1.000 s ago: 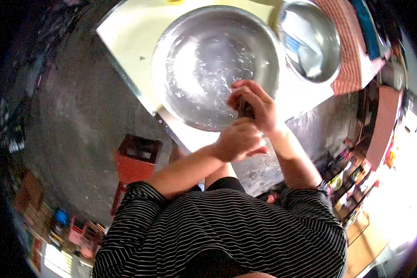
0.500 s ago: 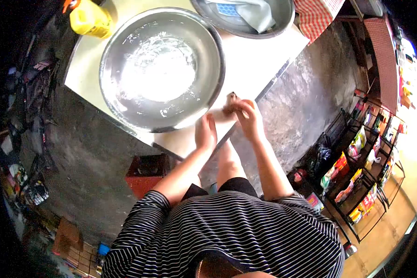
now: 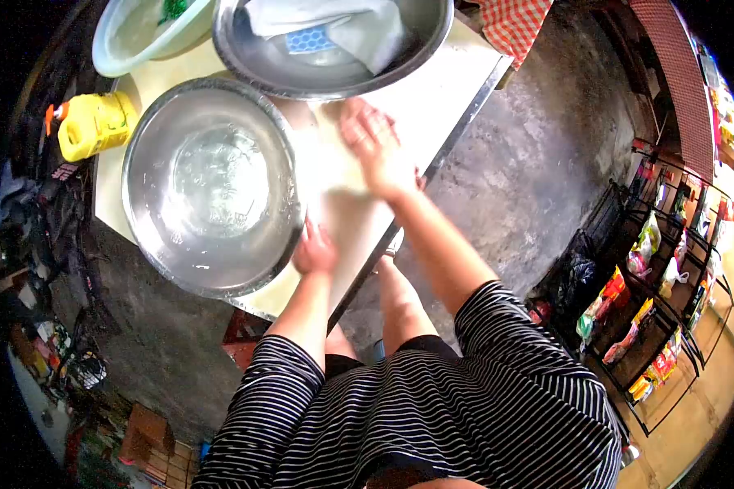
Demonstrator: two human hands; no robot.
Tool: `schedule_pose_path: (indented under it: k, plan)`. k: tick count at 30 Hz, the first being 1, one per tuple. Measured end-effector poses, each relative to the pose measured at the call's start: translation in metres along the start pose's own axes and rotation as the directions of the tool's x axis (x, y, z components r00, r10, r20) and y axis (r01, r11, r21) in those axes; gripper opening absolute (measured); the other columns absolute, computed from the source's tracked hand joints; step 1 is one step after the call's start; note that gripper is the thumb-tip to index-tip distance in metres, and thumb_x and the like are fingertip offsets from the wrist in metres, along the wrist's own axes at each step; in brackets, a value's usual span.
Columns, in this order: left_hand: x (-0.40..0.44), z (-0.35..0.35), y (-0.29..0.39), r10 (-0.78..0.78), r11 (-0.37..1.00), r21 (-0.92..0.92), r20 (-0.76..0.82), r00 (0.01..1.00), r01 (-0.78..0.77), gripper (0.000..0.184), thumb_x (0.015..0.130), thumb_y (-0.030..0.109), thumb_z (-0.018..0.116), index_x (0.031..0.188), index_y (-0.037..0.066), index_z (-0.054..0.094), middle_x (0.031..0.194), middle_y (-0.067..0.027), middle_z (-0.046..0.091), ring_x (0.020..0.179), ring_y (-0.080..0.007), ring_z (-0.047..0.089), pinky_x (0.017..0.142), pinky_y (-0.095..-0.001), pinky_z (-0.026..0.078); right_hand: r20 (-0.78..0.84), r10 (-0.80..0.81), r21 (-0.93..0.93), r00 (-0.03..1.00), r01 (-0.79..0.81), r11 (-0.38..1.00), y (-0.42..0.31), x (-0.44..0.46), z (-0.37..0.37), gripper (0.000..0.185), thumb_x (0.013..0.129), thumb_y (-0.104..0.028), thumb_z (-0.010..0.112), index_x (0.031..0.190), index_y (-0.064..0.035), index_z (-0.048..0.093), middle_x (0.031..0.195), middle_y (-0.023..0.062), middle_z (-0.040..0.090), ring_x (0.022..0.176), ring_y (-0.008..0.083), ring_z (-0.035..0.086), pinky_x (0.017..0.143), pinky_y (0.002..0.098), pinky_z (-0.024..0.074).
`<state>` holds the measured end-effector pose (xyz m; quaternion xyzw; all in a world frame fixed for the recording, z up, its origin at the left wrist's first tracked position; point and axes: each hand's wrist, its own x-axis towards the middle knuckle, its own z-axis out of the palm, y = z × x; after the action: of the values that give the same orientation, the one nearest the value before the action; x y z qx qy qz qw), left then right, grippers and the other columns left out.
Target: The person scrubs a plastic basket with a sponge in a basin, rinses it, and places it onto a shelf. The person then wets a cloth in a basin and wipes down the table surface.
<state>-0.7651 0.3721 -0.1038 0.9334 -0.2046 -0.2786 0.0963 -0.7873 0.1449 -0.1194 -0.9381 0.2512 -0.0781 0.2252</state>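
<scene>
A large steel basin with clear water in it stands on the pale tabletop. My left hand is at the right side of this basin, with its fingers against or just beside the rim. My right hand reaches forward over the table, its fingers extended just below a second metal basin. Inside that second basin lies a light grey cloth with a blue patterned patch. Nothing shows clearly in either hand, though the undersides of both are hidden.
A yellow bottle with an orange top stands left of the water basin. Behind it is a pale green tub with something green inside. A red checked cloth hangs at the far table corner. Shelves of packets stand to the right.
My right hand has gone forward from the table's near edge, where it pinched something small and dark, to beside the second basin. The view has shifted, showing the pale green tub.
</scene>
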Motion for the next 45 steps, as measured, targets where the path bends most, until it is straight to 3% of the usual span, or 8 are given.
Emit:
schedule_pose_path:
  k: [9,12,15,18,21,31,40,45]
  plan:
    - [0.000,0.012,-0.006,0.233,0.965,-0.056,-0.259,0.937,-0.255,0.061,0.088,0.012,0.045,0.146,0.001,0.031,0.153,-0.0172,0.028,0.139,-0.0333,0.032,0.112,-0.0457,0.026,-0.268,0.134,-0.336,0.954,-0.223,0.915,0.232,0.142,-0.090,0.040,0.093,-0.026,0.047,0.133,-0.0229,0.049,0.138,0.0128,0.049,0.124,0.0351,0.049,0.099,0.0499,0.0434]
    - [0.000,0.011,-0.006,0.282,0.955,-0.004,-0.300,0.911,-0.297,0.061,0.088,0.012,0.045,0.147,0.001,0.031,0.153,-0.0166,0.029,0.139,-0.0331,0.033,0.111,-0.0449,0.028,-0.213,0.346,-0.082,0.914,-0.369,0.926,0.214,0.138,-0.124,0.045,0.093,-0.022,0.042,0.138,-0.0198,0.043,0.138,0.0165,0.047,0.118,0.0389,0.051,0.100,0.0471,0.0402]
    - [-0.001,0.014,-0.009,0.282,0.957,0.024,-0.296,0.912,-0.288,0.061,0.089,0.013,0.045,0.147,0.002,0.031,0.153,-0.0164,0.029,0.137,-0.0332,0.035,0.110,-0.0433,0.030,-0.537,0.020,-0.292,0.844,-0.208,0.934,0.267,0.116,-0.078,0.049,0.085,-0.008,0.047,0.134,-0.0112,0.045,0.130,0.0208,0.050,0.123,0.0438,0.041,0.100,0.0477,0.0413]
    - [-0.002,0.012,-0.008,0.261,0.965,0.085,-0.278,0.924,-0.247,0.060,0.090,0.014,0.045,0.147,0.002,0.030,0.152,-0.0160,0.031,0.135,-0.0334,0.038,0.108,-0.0423,0.033,-0.379,0.245,-0.232,0.892,-0.348,0.908,0.217,0.090,-0.072,0.050,0.080,-0.001,0.048,0.130,-0.0104,0.048,0.130,0.0241,0.048,0.125,0.0452,0.039,0.103,0.0511,0.0379]
    - [-0.005,0.010,-0.007,0.163,0.987,0.047,-0.187,0.969,-0.156,0.059,0.091,0.015,0.044,0.147,0.002,0.030,0.151,-0.0154,0.032,0.133,-0.0335,0.041,0.107,-0.0420,0.035,-0.070,0.008,-0.456,0.997,-0.040,0.889,0.178,0.066,-0.042,0.057,0.090,-0.021,0.054,0.145,-0.0213,0.039,0.152,0.0184,0.031,0.141,0.0380,0.026,0.116,0.0443,0.0230]
    - [0.001,0.013,-0.015,0.261,0.964,0.023,-0.242,0.934,-0.263,0.061,0.090,0.016,0.047,0.148,0.006,0.030,0.143,-0.0162,0.045,0.131,-0.0341,0.042,0.110,-0.0423,0.031,-0.007,0.218,-0.108,0.976,-0.217,0.970,0.186,0.194,-0.100,0.055,0.097,-0.034,0.042,0.146,-0.0117,0.032,0.146,0.0206,0.036,0.132,0.0412,0.038,0.109,0.0477,0.0318]
    - [-0.005,0.023,-0.024,0.260,0.964,0.118,-0.217,0.941,-0.239,0.062,0.091,0.015,0.045,0.149,0.004,0.027,0.146,-0.0212,0.038,0.124,-0.0377,0.048,0.102,-0.0429,0.041,-0.253,-0.148,-0.397,0.956,0.037,0.917,0.233,0.085,-0.067,0.058,0.092,-0.019,0.052,0.146,-0.0104,0.033,0.145,0.0213,0.036,0.134,0.0427,0.031,0.111,0.0563,0.0231]
    - [-0.003,0.034,-0.031,0.229,0.973,0.066,-0.178,0.957,-0.221,0.065,0.091,0.016,0.044,0.151,0.006,0.021,0.145,-0.0221,0.038,0.118,-0.0391,0.052,0.097,-0.0437,0.044,-0.049,0.094,-0.193,0.994,-0.102,0.976,0.102,-0.012,-0.039,0.069,0.081,-0.010,0.060,0.144,-0.0104,0.035,0.150,0.0265,0.027,0.138,0.0464,0.027,0.114,0.0534,0.0219]
